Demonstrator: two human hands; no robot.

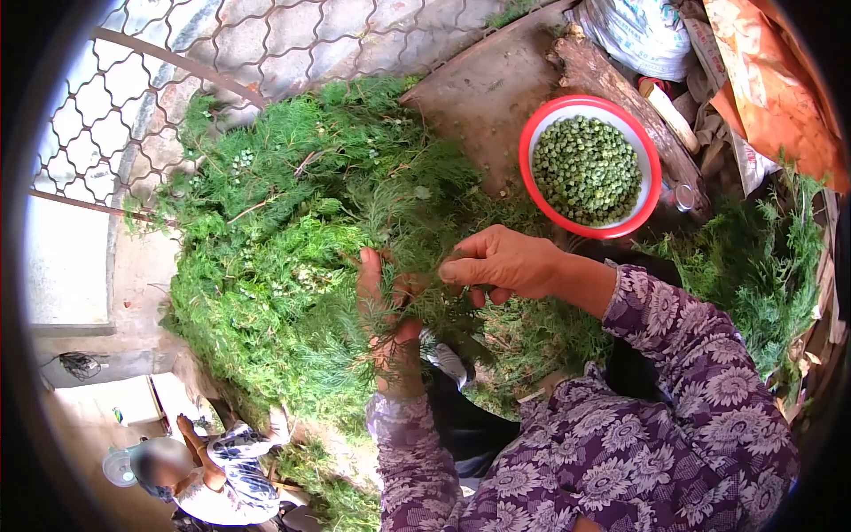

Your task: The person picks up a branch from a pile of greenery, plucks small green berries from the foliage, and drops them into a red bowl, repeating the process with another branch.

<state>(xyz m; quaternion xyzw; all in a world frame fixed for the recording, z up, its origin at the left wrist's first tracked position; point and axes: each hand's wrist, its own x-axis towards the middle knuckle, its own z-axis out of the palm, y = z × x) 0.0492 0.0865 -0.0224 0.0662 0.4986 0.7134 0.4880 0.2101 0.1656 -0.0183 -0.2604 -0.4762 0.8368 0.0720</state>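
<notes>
My left hand point(390, 341) is closed around a feathery green conifer sprig point(424, 266), with needles covering part of the palm and fingers. Close beside it, my right hand point(505, 264) has thumb and forefinger pinched together at the sprig's right side. Whatever sits between those fingertips is too small to make out. A large heap of cut conifer branches point(266, 266) spreads under and beyond both hands, dotted with small pale cones. Just above my right hand stands a red-rimmed white basin point(526, 173), holding many small round green cones point(587, 168).
A wire mesh fence point(257, 44) runs along the upper left. Behind the basin lie a log point(612, 80), a white sack point(638, 40) and an orange sheet point(780, 80). More branches point(753, 275) lie at right. Another person point(235, 470) sits at lower left.
</notes>
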